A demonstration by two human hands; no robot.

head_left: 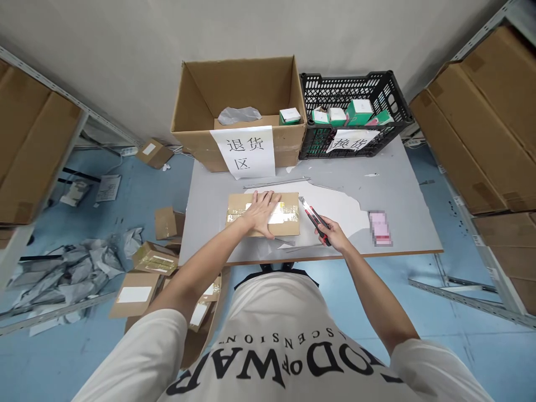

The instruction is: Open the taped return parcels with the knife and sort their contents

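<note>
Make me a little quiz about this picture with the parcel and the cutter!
1. True or false: the left hand lies flat on the taped parcel.
2. What does the right hand hold? A) a pen B) a box cutter C) a phone
3. Fill in: the black crate stands to the ___ of the big open box on the table.

Key: 1 true. 2 B. 3 right.
</note>
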